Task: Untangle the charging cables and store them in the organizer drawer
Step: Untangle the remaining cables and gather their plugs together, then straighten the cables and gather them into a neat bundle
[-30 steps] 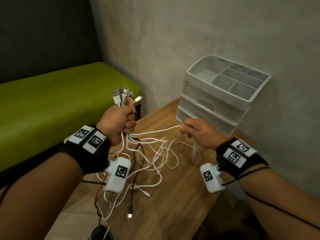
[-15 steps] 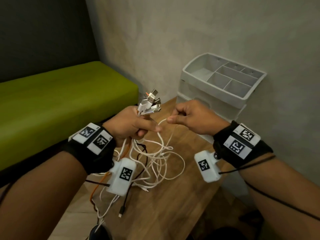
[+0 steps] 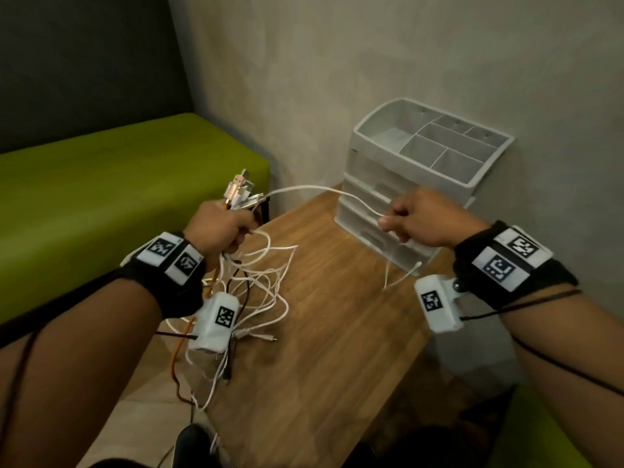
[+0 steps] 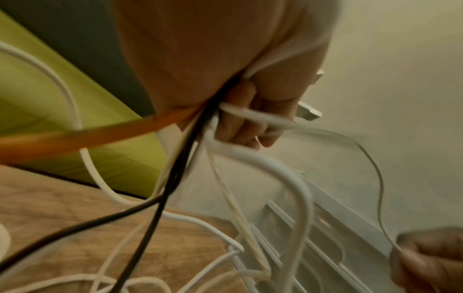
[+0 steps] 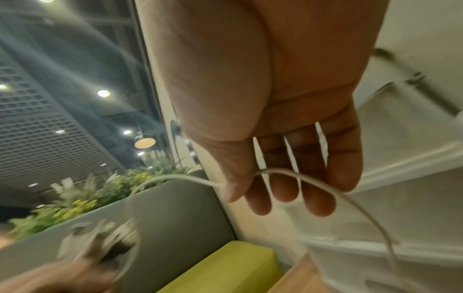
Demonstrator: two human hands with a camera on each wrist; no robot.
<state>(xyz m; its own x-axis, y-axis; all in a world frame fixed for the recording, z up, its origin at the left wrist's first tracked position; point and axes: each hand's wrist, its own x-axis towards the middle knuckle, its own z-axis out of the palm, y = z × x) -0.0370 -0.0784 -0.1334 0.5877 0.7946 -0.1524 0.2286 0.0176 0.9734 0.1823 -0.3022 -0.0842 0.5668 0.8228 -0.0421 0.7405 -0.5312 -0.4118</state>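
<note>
My left hand (image 3: 224, 228) grips a bundle of cable plug ends (image 3: 241, 194) upright above the left side of the wooden table (image 3: 331, 349). White, black and orange cables (image 3: 260, 285) hang from it in a tangle onto the table. My right hand (image 3: 410, 219) pinches one thin white cable (image 3: 320, 190) that arcs from the bundle across to it; the free end (image 3: 401, 275) dangles below. In the right wrist view thumb and fingers (image 5: 260, 190) hold that white cable (image 5: 313, 182). The white organizer (image 3: 422, 177) with shut drawers stands at the table's far end.
A green bench (image 3: 111, 184) runs along the left of the table. A grey wall (image 3: 371, 62) stands right behind the organizer. The organizer's top tray (image 3: 439, 146) has several empty compartments. The table's near half shows bare wood.
My right hand has pulled away to the right, drawing one white cable out of the bundle into a long arc. My left hand has stayed with the plug ends.
</note>
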